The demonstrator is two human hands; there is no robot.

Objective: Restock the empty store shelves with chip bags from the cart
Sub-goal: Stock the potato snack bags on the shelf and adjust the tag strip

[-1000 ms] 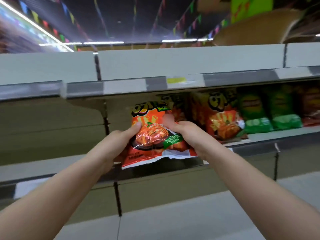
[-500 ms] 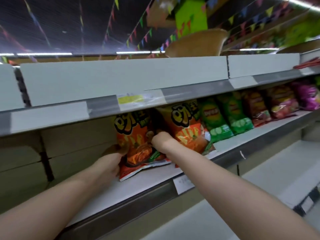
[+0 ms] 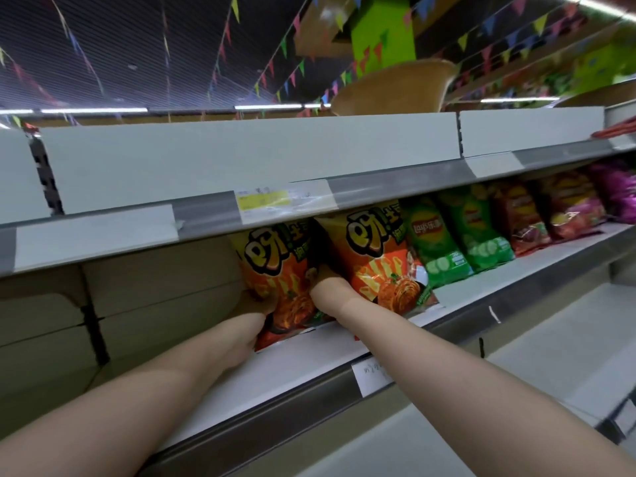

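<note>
Gripping light, crush-prone orange chip bag (image 3: pixel 285 287) by its side edges on the shelf (image 3: pixel 309 363), left hand (image 3: pixel 254 306) and right hand (image 3: pixel 327 287) fingers curled round.

Big yellow "呀!土豆" lettering on the nearer orange chip bag (image 3: pixel 275 266), same lettering on the second orange bag (image 3: pixel 371 249), "Lay's 乐事" logo on the green bag (image 3: pixel 430 235) (its green neighbour's logo too blurred), yellow price label (image 3: pixel 265 201) and handwritten tag (image 3: pixel 373 373) on the shelf edges illegible.
</note>
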